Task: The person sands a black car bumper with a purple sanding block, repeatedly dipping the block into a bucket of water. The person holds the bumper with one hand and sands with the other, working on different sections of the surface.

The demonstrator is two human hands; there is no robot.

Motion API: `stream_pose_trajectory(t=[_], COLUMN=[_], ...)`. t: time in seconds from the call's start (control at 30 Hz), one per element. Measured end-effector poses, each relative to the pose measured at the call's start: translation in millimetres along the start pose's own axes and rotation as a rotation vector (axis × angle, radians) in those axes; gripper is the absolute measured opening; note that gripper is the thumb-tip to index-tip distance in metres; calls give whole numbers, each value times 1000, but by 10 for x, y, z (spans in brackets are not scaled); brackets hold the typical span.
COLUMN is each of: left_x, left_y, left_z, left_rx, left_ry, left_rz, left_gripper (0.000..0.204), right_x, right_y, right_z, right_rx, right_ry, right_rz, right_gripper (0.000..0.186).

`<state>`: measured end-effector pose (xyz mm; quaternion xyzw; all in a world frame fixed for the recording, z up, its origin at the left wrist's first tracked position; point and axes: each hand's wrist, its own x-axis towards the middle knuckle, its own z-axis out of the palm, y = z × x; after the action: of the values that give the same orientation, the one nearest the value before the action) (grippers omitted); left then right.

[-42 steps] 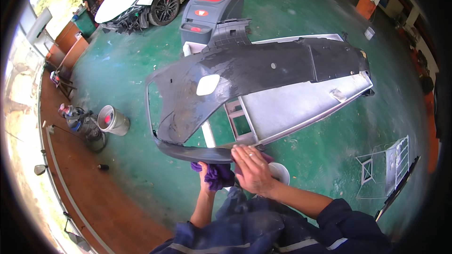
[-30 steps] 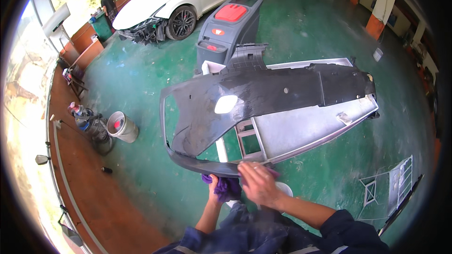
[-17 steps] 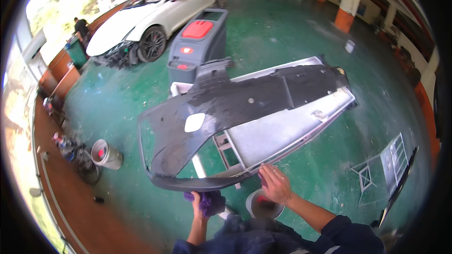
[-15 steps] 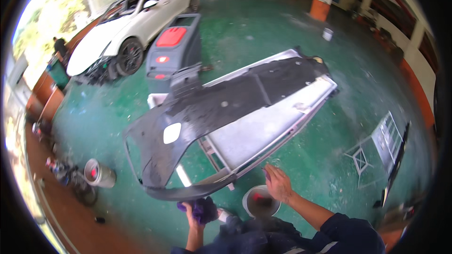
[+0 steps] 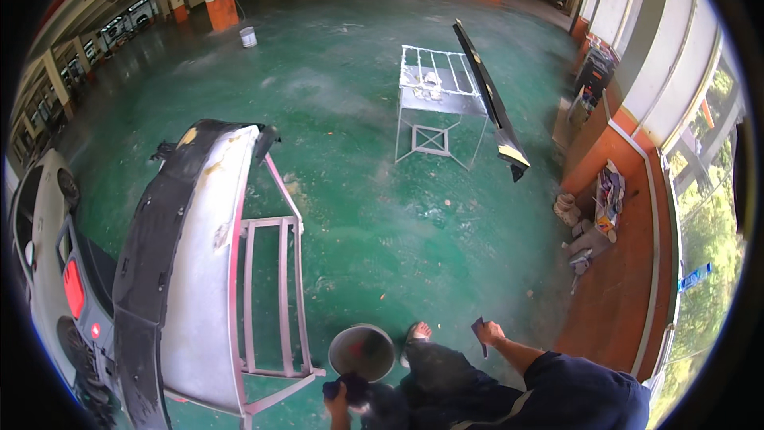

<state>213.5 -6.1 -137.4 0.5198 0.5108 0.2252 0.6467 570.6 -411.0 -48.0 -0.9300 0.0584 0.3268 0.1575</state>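
At the bottom, my left hand [image 5: 339,408] is closed on a bunched dark purple cloth [image 5: 348,388], beside the near rim of a grey bucket [image 5: 335,341]. Something reddish shows dimly inside the bucket. Out to the right, my right hand [image 5: 491,334] grips a thin, flat, dark purple piece [image 5: 479,338] held over the floor; its exact kind is too small to tell. To the left of the bucket, a large black car panel [image 5: 159,243] lies along a whitish board [image 5: 208,287] on a metal frame stand [image 5: 284,295]. Neither hand touches the panel.
A metal rack table [image 5: 446,102] stands ahead, with a long black strip [image 5: 489,99] leaning against it. Shoes [image 5: 567,209] and odds and ends line the orange ledge [image 5: 613,295] at right. A grey bin [image 5: 95,263] and a white car [image 5: 36,215] are far left.
My view has swung right, so the black panel now lies at the left and the rack table ahead. Both hands keep hold of their purple pieces; the right is now away from the bucket.
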Motion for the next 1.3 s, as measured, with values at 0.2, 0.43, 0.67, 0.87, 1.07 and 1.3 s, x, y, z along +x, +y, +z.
stream_pose_trajectory(t=[0.2, 0.43, 0.67, 0.87, 1.07, 1.3], left_x=[526, 1128, 1611, 2217, 2011, 1485], left_y=[115, 86, -1070, -1704, -1531, -1686], left_z=[501, 1170, 819, 163, 458, 2414], left_rx=[850, 1424, 1295, 669, 694, 909], left_ry=[-26, -217, -121, -74, -6, -163], left_rz=[-318, -598, -250, -465, -697, -500], left_gripper=[59, 44, 115, 107, 95, 79], right_x=[75, -119, -1098, -1642, -1696, -281], right_y=[289, 660, 1975, 2635, 3156, 3179], right_z=[-548, -871, -252, 543, 714, 424], right_rx=[40, 170, -44, 40, 114, 296], right_ry=[-23, 22, -194, -207, -160, 61], right_rz=[84, 10, 354, 583, 674, 423], right_gripper=[60, 42, 41, 37, 33, 45])
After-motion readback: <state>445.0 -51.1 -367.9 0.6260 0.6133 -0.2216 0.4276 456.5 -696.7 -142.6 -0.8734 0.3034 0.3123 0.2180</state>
